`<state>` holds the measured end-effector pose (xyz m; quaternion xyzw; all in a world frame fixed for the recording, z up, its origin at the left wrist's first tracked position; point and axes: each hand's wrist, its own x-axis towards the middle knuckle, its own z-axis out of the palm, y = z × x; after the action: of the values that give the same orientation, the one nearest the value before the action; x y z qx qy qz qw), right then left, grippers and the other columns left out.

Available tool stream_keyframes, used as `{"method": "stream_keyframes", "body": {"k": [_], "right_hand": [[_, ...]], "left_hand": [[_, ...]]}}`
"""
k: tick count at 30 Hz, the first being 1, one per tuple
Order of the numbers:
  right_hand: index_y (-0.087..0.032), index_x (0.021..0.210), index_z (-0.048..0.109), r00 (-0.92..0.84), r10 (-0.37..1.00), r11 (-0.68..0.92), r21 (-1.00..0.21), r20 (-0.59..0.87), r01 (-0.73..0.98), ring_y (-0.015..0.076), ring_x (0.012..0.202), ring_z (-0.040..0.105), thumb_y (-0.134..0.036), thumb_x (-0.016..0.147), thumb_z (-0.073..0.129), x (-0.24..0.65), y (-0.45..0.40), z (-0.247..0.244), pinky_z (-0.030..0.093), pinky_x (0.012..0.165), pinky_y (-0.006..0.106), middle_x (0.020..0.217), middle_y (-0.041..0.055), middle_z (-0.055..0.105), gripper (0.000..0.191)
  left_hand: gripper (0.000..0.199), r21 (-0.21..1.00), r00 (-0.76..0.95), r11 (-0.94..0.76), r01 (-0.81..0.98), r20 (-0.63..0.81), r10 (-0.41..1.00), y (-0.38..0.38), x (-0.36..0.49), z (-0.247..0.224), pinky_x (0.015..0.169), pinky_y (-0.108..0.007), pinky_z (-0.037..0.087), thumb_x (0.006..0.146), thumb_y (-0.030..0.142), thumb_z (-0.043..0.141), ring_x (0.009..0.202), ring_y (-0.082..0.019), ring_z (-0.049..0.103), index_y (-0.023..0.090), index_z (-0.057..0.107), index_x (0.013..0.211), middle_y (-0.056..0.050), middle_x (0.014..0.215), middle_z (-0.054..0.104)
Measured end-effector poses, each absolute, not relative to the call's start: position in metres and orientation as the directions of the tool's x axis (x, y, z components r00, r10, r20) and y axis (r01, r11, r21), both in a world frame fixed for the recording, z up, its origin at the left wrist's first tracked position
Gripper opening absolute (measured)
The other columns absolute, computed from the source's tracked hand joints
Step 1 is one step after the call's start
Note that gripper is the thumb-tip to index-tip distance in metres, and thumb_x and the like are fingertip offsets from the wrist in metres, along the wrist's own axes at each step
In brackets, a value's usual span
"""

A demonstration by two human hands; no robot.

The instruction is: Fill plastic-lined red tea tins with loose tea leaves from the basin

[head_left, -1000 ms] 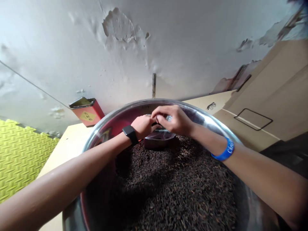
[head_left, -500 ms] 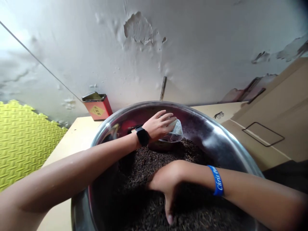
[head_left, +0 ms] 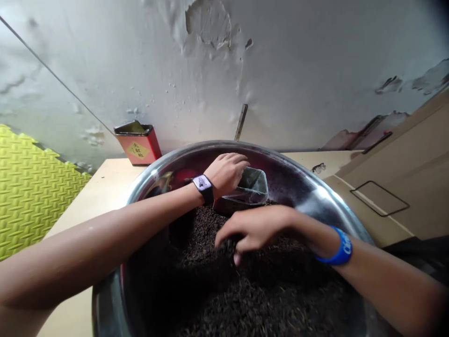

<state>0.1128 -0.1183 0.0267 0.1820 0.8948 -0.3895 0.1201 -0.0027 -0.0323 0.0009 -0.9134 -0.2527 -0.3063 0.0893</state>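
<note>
A large metal bowl (head_left: 224, 144) holds a heap of dark loose tea leaves (head_left: 242, 299). At its far side lies a tin with a clear plastic liner (head_left: 255, 187) at its mouth. My left hand (head_left: 228, 174), with a watch on the wrist, is closed on the tin's upper side. Nearer to me, my right hand (head_left: 254, 229) is curled over the leaves, thumb and fingers bent round a clump of dark leaves just in front of the tin. A blue band circles my right wrist.
A red tin with a yellow label (head_left: 142, 149) stands on the pale table (head_left: 105, 182) left of the bowl. Glasses (head_left: 318, 167) lie to the right, by a cardboard box (head_left: 414, 164). A peeling wall rises behind; a yellow foam mat (head_left: 31, 192) is at the left.
My right hand has risen from the leaves and moved toward the tin, its fingers now curled. My left hand has shifted slightly left on the tin, showing more of the liner.
</note>
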Motion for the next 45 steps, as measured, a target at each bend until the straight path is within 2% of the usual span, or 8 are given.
{"method": "stream_keyframes", "body": {"k": [4, 9, 13, 19, 24, 30, 38, 45], "right_hand": [[-0.016, 0.108, 0.056, -0.831, 0.537, 0.542, -0.695, -0.147, 0.473, 0.0140, 0.089, 0.057, -0.015, 0.077, 0.050, 0.143, -0.094, 0.048, 0.043, 0.079, 0.025, 0.100, 0.0042, 0.063, 0.031], [-0.016, 0.108, 0.057, -0.486, 0.841, 0.535, -0.511, 0.239, 0.673, 0.0196, 0.095, 0.056, -0.021, 0.077, 0.054, 0.168, -0.062, 0.030, 0.042, 0.085, 0.032, 0.104, 0.0083, 0.062, 0.031], [-0.017, 0.098, 0.063, -0.515, 0.822, 0.569, -0.313, 0.245, 0.760, 0.0221, 0.091, 0.058, -0.014, 0.072, 0.056, 0.169, -0.050, 0.004, 0.043, 0.082, 0.033, 0.098, 0.0081, 0.065, 0.028], [-0.014, 0.089, 0.065, -0.454, 0.859, 0.509, -0.288, 0.237, 0.811, 0.0206, 0.078, 0.060, -0.015, 0.075, 0.052, 0.166, -0.051, -0.001, 0.045, 0.071, 0.031, 0.086, 0.0080, 0.068, 0.020], [-0.020, 0.095, 0.065, -0.492, 0.824, 0.564, -0.330, 0.281, 0.757, 0.0164, 0.086, 0.060, -0.020, 0.083, 0.045, 0.167, -0.052, 0.001, 0.044, 0.079, 0.029, 0.097, 0.0036, 0.067, 0.023], [-0.020, 0.096, 0.064, -0.516, 0.810, 0.584, -0.307, 0.277, 0.751, 0.0172, 0.088, 0.060, -0.024, 0.084, 0.045, 0.167, -0.053, 0.000, 0.043, 0.081, 0.030, 0.099, 0.0038, 0.066, 0.024], [-0.019, 0.096, 0.064, -0.540, 0.790, 0.611, -0.302, 0.290, 0.732, 0.0169, 0.088, 0.060, -0.023, 0.084, 0.045, 0.167, -0.054, 0.000, 0.043, 0.079, 0.030, 0.098, 0.0038, 0.066, 0.023], [-0.018, 0.097, 0.063, -0.550, 0.751, 0.648, -0.246, 0.365, 0.721, 0.0166, 0.089, 0.058, -0.022, 0.084, 0.045, 0.167, -0.055, 0.001, 0.042, 0.080, 0.030, 0.098, 0.0042, 0.065, 0.023]], "left_hand": [[0.037, 0.259, 0.582, -0.767, 0.587, 0.524, 0.622, -0.018, -0.004, -0.011, 0.091, -0.032, 0.041, 0.079, 0.016, 0.043, 0.107, -0.019, 0.050, 0.009, 0.049, 0.115, -0.012, 0.117, 0.054], [0.035, 0.265, 0.652, -0.800, 0.538, 0.471, 0.594, -0.013, -0.006, -0.015, 0.080, -0.030, 0.046, 0.074, 0.009, 0.042, 0.093, -0.018, 0.056, 0.012, 0.052, 0.107, -0.009, 0.101, 0.060], [0.035, 0.182, 0.615, -0.807, 0.562, 0.560, 0.555, -0.019, -0.006, -0.009, 0.088, -0.033, 0.042, 0.077, 0.009, 0.039, 0.100, -0.018, 0.051, 0.011, 0.050, 0.110, -0.011, 0.107, 0.057], [0.020, 0.074, 0.674, -0.923, 0.378, 0.661, 0.329, -0.059, 0.002, 0.015, 0.082, -0.033, 0.043, 0.081, 0.016, 0.039, 0.091, -0.018, 0.050, 0.013, 0.057, 0.090, -0.009, 0.096, 0.056], [0.026, 0.247, 0.970, -0.969, 0.010, 0.231, 0.069, -0.101, 0.018, -0.010, 0.082, -0.030, 0.044, 0.083, 0.027, 0.042, 0.088, -0.016, 0.056, 0.019, 0.057, 0.104, -0.006, 0.102, 0.058], [0.093, 0.455, 0.911, -0.803, 0.384, -0.326, 0.251, -0.115, 0.021, -0.065, 0.097, -0.055, 0.028, 0.057, 0.069, 0.058, 0.126, -0.039, 0.027, 0.031, 0.027, 0.136, -0.011, 0.144, 0.022], [0.089, 0.590, 0.930, -0.742, 0.320, -0.345, 0.126, -0.113, 0.024, -0.051, 0.096, -0.039, 0.037, 0.050, 0.061, 0.069, 0.113, -0.027, 0.047, 0.023, 0.043, 0.126, -0.009, 0.126, 0.047], [0.052, 0.599, 0.957, -0.778, 0.192, -0.288, 0.014, -0.109, 0.028, -0.052, 0.080, -0.026, 0.045, 0.063, 0.040, 0.069, 0.090, -0.019, 0.059, 0.023, 0.058, 0.111, -0.002, 0.103, 0.064]]}}
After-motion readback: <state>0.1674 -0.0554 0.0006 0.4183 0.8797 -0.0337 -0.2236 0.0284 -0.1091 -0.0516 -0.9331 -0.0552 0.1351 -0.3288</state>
